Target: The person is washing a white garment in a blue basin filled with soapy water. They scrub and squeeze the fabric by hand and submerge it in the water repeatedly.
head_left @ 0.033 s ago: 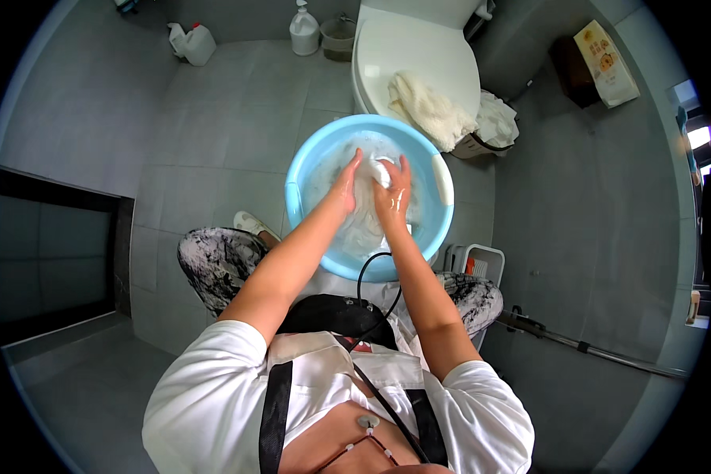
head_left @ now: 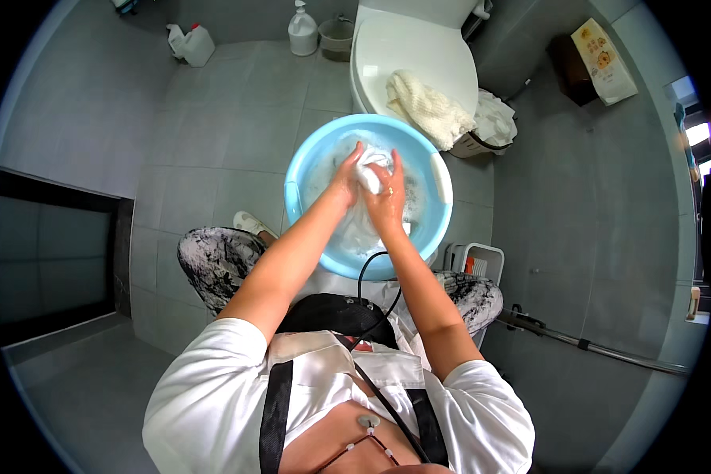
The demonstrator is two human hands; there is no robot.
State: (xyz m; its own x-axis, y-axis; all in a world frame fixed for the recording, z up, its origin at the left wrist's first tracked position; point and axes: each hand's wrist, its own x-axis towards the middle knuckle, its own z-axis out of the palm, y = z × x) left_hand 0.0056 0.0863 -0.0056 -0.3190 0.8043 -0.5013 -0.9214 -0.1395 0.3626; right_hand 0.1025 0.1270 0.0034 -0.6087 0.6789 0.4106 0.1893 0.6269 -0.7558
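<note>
A light blue basin (head_left: 429, 229) of sudsy water stands in front of me. Over it, a wet white cloth (head_left: 369, 183) is bunched up between my two hands. My left hand (head_left: 345, 180) presses against the cloth's left side with its fingers closed in. From the right, my right hand (head_left: 386, 197) grips the same cloth, its fingers curled around the bundle and its skin wet. More pale fabric (head_left: 357, 234) lies in the foamy water below, its edges hard to make out.
Beyond the basin stands a white toilet (head_left: 419, 49) with a cream towel (head_left: 430, 109) draped on its lid. A basket (head_left: 470, 145) with white fabric is beside it. A pump bottle (head_left: 302, 31), a small bucket (head_left: 336, 39) and a white jug (head_left: 193, 46) line the back.
My hands have come closer together around the white cloth. More of the cloth now shows, gathered up between them, and my left fingers have closed in against it.
</note>
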